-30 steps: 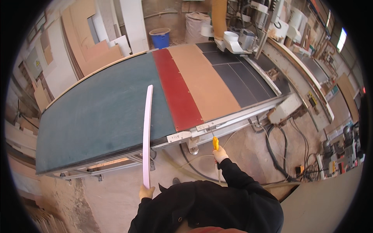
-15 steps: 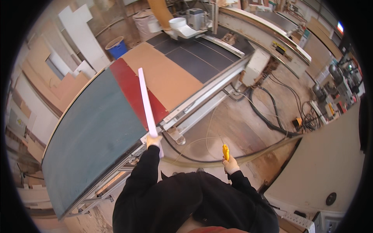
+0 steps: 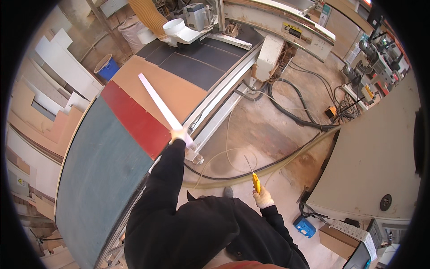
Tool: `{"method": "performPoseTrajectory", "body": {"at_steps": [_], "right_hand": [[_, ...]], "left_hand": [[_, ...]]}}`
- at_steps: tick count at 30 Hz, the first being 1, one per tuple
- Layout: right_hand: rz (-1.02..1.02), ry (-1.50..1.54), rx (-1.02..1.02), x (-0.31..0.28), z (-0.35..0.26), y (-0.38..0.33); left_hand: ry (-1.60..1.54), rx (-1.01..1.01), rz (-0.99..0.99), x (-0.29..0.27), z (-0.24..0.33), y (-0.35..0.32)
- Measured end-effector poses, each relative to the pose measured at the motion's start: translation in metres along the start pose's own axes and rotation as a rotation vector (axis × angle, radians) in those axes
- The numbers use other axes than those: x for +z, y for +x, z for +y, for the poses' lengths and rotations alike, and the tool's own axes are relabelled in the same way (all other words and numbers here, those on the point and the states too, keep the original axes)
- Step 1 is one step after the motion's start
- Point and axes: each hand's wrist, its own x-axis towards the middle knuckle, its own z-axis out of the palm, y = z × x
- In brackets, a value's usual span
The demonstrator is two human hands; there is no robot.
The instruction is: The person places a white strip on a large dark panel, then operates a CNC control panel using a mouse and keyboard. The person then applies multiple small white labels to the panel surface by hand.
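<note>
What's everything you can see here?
strip: one, whitish, in the left hand
tool: one, yellow handle, in the right hand
worktable: one, green, red, tan and black, left
bucket: one, blue, behind worktable
ribbed hose: one, tan, top
boards: several, white and brown, left
cables: several, black, floor
large panel: one, beige, right
small object: one, blue, lower right
carton: one, brown, lower right
left hand: one, pale, on strip
right hand: one, pale, on tool

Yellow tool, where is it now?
In the head view, the yellow tool is in the right hand, lower right of centre, seen against the floor.
</note>
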Motion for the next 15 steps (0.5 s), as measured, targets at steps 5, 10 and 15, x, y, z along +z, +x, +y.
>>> {"method": "performPoseTrajectory", "body": {"at_steps": [5,10,15], "right_hand": [[-0.01,-0.101,-0.01,-0.002,-0.009,0.013],[0.04,-0.028,0.007,0.002,0.0,0.041],[0.161,-0.004,0.021,0.005,0.019,0.088]], "left_hand": [[-0.711,-0.16,-0.107,0.007,0.033,0.084],[0.043,0.294,-0.124,-0.014,-0.08,-0.003],[0.95,0.127,-0.859,-0.118,-0.26,-0.2]]}}
